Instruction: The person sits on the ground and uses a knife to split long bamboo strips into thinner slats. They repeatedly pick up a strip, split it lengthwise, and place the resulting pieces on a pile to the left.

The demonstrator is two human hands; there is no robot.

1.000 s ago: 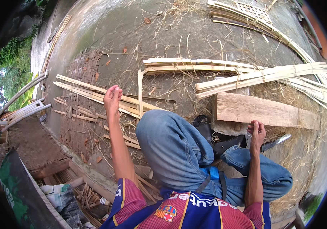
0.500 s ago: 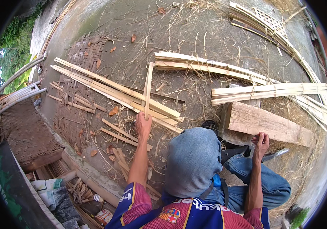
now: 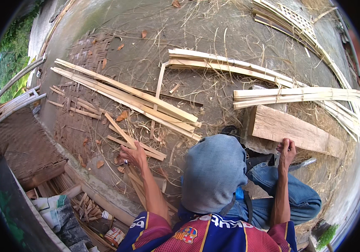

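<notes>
Left hand (image 3: 134, 156) and Right Hand (image 3: 287, 153) Standing Well Apart

The left hand is overlapping a short pale strip (image 3: 119, 129), its grip unclear. The right is curling its fingers beside a wooden block (image 3: 297, 131); whether it is clasping anything cannot be told. Longer strips (image 3: 123, 95) are lying beyond the left.

White lettering (image 3: 224, 221) runs across the chest of the striped shirt (image 3: 226, 240) (partly lost in folds), with more by the edge of its left sleeve (image 3: 147, 229), plus a crest (image 3: 185, 235). A dark shoe (image 3: 229, 130) bears tiny pale characters.
</notes>
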